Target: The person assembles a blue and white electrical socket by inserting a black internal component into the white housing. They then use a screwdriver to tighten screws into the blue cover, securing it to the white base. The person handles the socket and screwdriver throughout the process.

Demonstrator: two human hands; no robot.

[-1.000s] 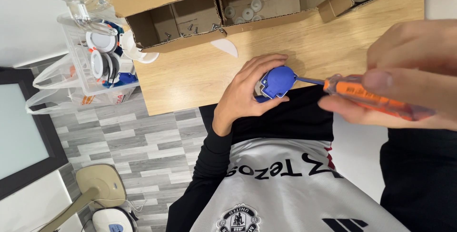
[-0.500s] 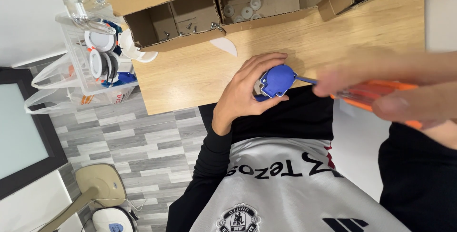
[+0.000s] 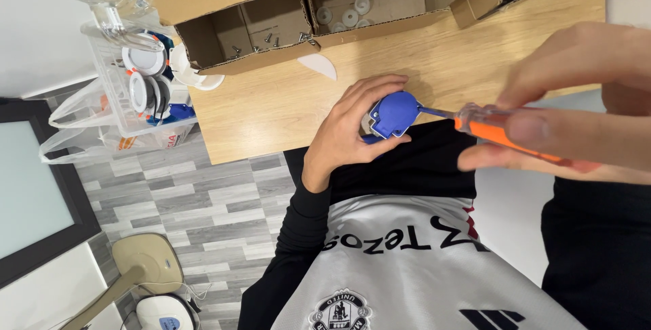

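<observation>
The person's left hand grips a small blue plastic part, rounded on top with a squared, notched base, fingers curled over its far side and thumb pressed under its near edge. The part sits at the near edge of the wooden table, just above the person's lap.

The right hand pinches an orange-handled screwdriver between thumb and fingers, closed firmly on the handle. The thin metal shaft runs leftward and its tip meets the right side of the blue part (whether it sits in a screw head cannot be told from here).

Along the far side of the table stand open cardboard boxes. One compartment holds loose screws; the next holds white round discs. A flat white half-round piece lies on the bare wood just in front of the boxes.

At the table's left end is a clear plastic bin holding round white and blue pieces, with a clear plastic bag beside it. The floor below is grey wood-pattern tile.

The person wears a black long-sleeved top under a grey shirt.
</observation>
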